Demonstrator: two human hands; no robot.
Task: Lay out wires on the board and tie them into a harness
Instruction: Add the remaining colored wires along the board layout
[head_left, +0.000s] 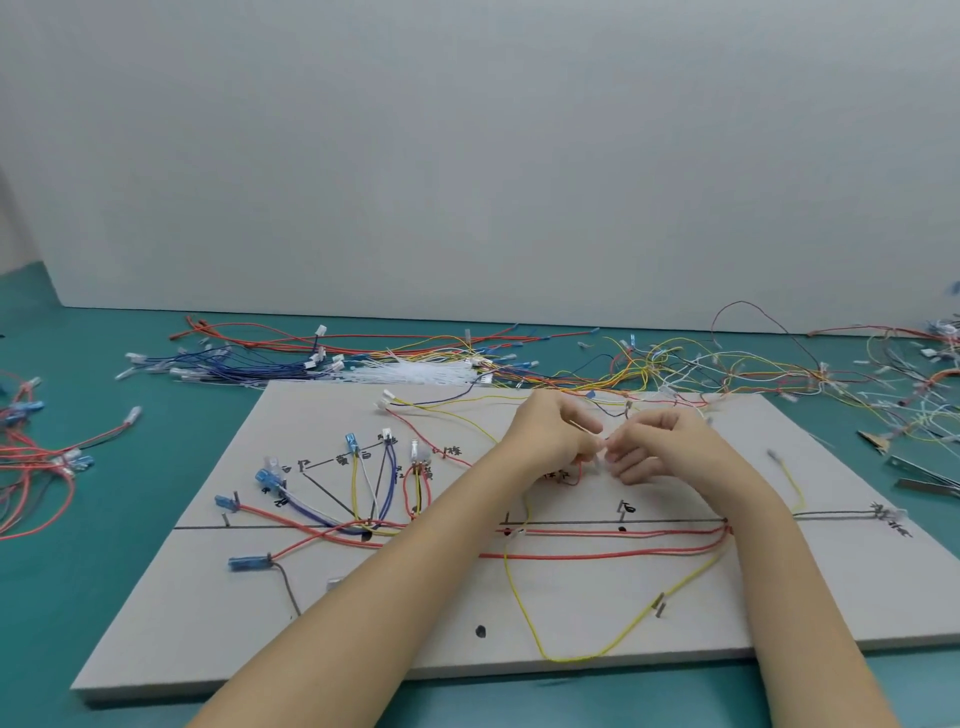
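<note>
From the head view, the grey board (519, 597) lies flat on the teal surface (78, 519), and over its upper middle the left hand (550, 431) and right hand (660, 447) meet fingertip to fingertip, each pinching a small pale piece where a thin red wire (571, 480) ends; what the piece is cannot be told. On the board, long red wires (597, 555) run along a drawn line, a yellow wire (524, 618) loops toward the near edge, and blue-tipped leads (358, 483) fan out at left. Loose wire bundles (415, 364) lie on the surface behind the board.
</note>
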